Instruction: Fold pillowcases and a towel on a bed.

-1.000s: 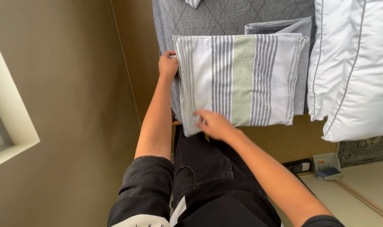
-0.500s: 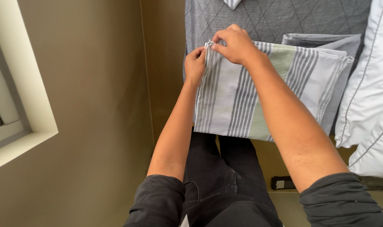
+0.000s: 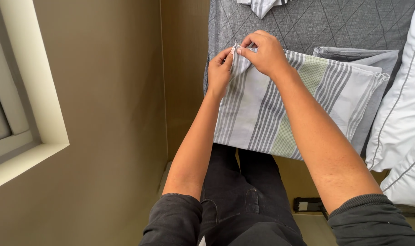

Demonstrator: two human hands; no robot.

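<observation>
White pillow, grey quilted bedspread

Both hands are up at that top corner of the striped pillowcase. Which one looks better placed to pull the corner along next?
Probably the right hand: its fingers pinch the corner of the striped pillowcase, while the left hand steadies the edge just beside it.

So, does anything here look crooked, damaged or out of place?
Nothing stands out. Both hands, left and right, pinch one corner of the striped pillowcase, which lies flat on the grey bed. A folded grey cloth lies under its far side.
</observation>
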